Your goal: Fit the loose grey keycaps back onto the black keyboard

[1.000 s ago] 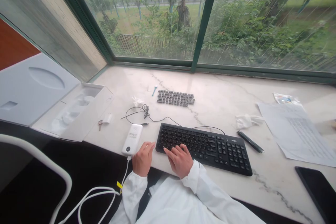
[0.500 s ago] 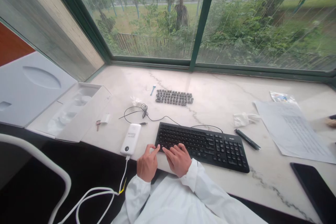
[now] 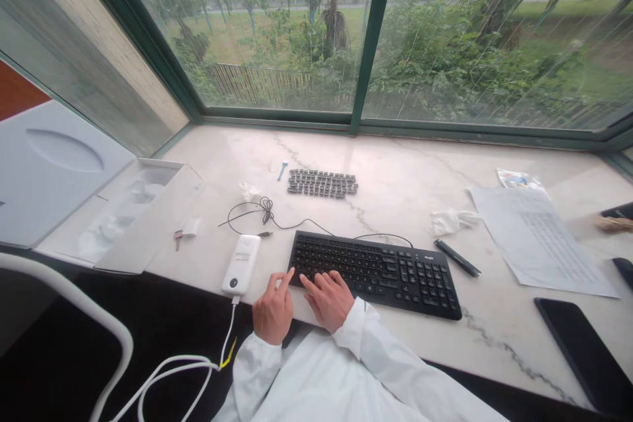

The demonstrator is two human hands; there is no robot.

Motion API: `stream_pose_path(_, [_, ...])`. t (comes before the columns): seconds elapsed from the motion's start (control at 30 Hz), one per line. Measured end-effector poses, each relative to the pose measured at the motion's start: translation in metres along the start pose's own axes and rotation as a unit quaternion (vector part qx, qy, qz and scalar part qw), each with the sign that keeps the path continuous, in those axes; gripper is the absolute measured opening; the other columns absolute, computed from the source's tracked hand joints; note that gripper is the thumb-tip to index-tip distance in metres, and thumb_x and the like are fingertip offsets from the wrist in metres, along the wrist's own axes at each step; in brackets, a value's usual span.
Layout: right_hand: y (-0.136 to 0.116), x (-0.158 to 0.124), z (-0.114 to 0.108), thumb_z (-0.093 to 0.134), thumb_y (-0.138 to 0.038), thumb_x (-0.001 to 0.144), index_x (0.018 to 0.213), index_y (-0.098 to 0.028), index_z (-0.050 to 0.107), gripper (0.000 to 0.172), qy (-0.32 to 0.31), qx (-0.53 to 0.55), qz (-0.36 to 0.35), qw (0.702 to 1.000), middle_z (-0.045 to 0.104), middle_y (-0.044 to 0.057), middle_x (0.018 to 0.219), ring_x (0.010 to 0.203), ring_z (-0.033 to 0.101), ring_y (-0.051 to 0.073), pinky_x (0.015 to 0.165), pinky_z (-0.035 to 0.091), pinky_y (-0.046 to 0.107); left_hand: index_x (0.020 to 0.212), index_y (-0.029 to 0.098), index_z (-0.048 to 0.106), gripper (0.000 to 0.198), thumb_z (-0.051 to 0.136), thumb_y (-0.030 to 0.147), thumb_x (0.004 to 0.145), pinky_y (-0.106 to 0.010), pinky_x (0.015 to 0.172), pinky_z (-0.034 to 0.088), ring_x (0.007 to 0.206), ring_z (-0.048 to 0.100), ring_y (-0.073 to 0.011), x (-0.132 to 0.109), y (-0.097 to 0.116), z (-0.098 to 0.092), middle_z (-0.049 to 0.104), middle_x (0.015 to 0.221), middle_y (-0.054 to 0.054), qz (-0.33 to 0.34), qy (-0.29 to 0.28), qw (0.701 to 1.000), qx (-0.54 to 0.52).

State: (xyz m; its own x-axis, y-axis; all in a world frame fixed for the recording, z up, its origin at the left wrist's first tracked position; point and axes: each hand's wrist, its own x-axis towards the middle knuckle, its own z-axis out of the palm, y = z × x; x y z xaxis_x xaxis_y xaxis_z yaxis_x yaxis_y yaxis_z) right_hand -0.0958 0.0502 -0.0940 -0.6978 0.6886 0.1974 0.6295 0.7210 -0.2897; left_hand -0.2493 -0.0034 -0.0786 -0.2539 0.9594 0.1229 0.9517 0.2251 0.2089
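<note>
A black keyboard (image 3: 415, 282) lies on the marble-patterned desk in front of me. At its lower left corner my left hand (image 3: 273, 310) points with its index finger, the tip at the edge keys and the other fingers bent. My right hand (image 3: 329, 300) rests over the lower left rows, index finger stretched toward the left fingertip and the rest spread over the keys. Neither hand shows anything gripped. Behind the keyboard, several loose dark keycaps (image 3: 322, 183) lie in rows. The keys under my right hand are hidden.
Left of the keyboard lies a white power bank (image 3: 241, 265) with a white cable, beyond it an open white box (image 3: 163, 217). A coiled black cable (image 3: 267, 210) runs behind. On the right are a black pen (image 3: 457, 257), printed paper (image 3: 539, 237) and a phone (image 3: 583, 349).
The whole view has shifted slightly, so the desk items sit further left. My left index finger now points straighter at the keyboard's corner. The right hand stays over the lower left keys.
</note>
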Motion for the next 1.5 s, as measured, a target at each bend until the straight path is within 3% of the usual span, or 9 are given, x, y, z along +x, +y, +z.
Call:
stream_pose_path(0.4, [0.000, -0.003, -0.002, 0.044, -0.024, 0.090, 0.130, -0.023, 0.045, 0.040, 0.024, 0.007, 0.008, 1.000, 0.055, 0.004, 0.086, 0.080, 0.048, 0.017, 0.085, 0.026, 0.035, 0.119, 0.036, 0.060, 0.044, 0.044, 0.011, 0.086, -0.020, 0.048, 0.035, 0.067, 0.061, -0.0096, -0.001, -0.003, 0.005, 0.063, 0.103, -0.001, 0.015, -0.013, 1.000, -0.001])
stream_pose_path(0.57, [0.006, -0.005, 0.001, 0.045, -0.022, 0.089, 0.127, -0.023, 0.048, 0.038, 0.043, 0.014, 0.013, 0.999, 0.055, 0.003, 0.085, 0.078, 0.048, 0.016, 0.084, 0.026, 0.034, 0.121, 0.035, 0.058, 0.043, 0.042, 0.015, 0.087, -0.020, 0.051, 0.036, 0.070, 0.061, -0.0104, 0.015, -0.002, 0.000, 0.063, 0.106, -0.001, 0.006, 0.018, 1.000, -0.007])
stream_pose_path(0.67, [0.008, -0.006, 0.002, 0.046, -0.023, 0.088, 0.117, -0.024, 0.054, 0.030, 0.057, 0.019, 0.013, 0.998, 0.055, 0.002, 0.082, 0.075, 0.047, 0.015, 0.083, 0.026, 0.034, 0.121, 0.034, 0.058, 0.041, 0.041, 0.018, 0.088, -0.022, 0.053, 0.036, 0.071, 0.060, -0.0118, 0.042, 0.003, -0.005, 0.062, 0.109, -0.002, -0.022, 0.034, 0.999, -0.009])
stream_pose_path(0.8, [0.007, -0.007, 0.001, 0.046, -0.022, 0.088, 0.111, -0.023, 0.055, 0.025, 0.061, 0.026, 0.011, 0.998, 0.055, 0.001, 0.079, 0.072, 0.046, 0.014, 0.080, 0.026, 0.033, 0.119, 0.033, 0.058, 0.035, 0.039, 0.027, 0.090, -0.024, 0.059, 0.038, 0.077, 0.060, -0.0153, 0.101, 0.009, -0.003, 0.061, 0.113, -0.003, -0.072, 0.059, 0.995, -0.029])
stream_pose_path(0.97, [0.006, -0.008, -0.007, 0.044, -0.019, 0.088, 0.111, -0.022, 0.053, 0.025, 0.067, 0.044, -0.003, 0.997, 0.055, 0.001, 0.079, 0.072, 0.047, 0.014, 0.080, 0.026, 0.031, 0.116, 0.029, 0.057, 0.033, 0.045, 0.038, 0.087, -0.027, 0.070, 0.042, 0.092, 0.059, -0.0194, 0.183, 0.003, 0.015, 0.063, 0.107, -0.004, -0.111, 0.045, 0.989, -0.091])
stream_pose_path(1.07, [0.009, -0.011, -0.011, 0.043, -0.016, 0.088, 0.111, -0.021, 0.053, 0.026, 0.068, 0.049, 0.001, 0.997, 0.055, 0.000, 0.078, 0.071, 0.048, 0.013, 0.080, 0.027, 0.031, 0.116, 0.023, 0.055, 0.042, 0.050, 0.047, 0.082, -0.030, 0.075, 0.042, 0.096, 0.058, -0.0219, 0.219, 0.001, 0.027, 0.062, 0.108, -0.007, -0.138, 0.024, 0.984, -0.107])
stream_pose_path(1.3, [0.021, -0.018, -0.008, 0.043, -0.014, 0.087, 0.108, -0.022, 0.053, 0.024, 0.076, 0.057, 0.034, 0.995, 0.056, 0.000, 0.078, 0.072, 0.049, 0.013, 0.081, 0.027, 0.031, 0.115, 0.022, 0.053, 0.049, 0.059, 0.050, 0.076, -0.031, 0.079, 0.041, 0.101, 0.057, -0.0223, 0.259, -0.002, 0.049, 0.061, 0.111, -0.009, -0.132, -0.002, 0.985, -0.111])
stream_pose_path(1.5, [0.028, -0.020, -0.005, 0.042, -0.014, 0.088, 0.106, -0.022, 0.054, 0.023, 0.083, 0.056, 0.049, 0.994, 0.056, -0.001, 0.077, 0.071, 0.048, 0.013, 0.081, 0.026, 0.030, 0.106, 0.026, 0.060, 0.034, 0.063, 0.041, 0.076, -0.024, 0.075, 0.040, 0.092, 0.058, -0.0156, 0.275, -0.019, 0.053, 0.064, 0.103, -0.002, -0.080, -0.035, 0.989, -0.117])
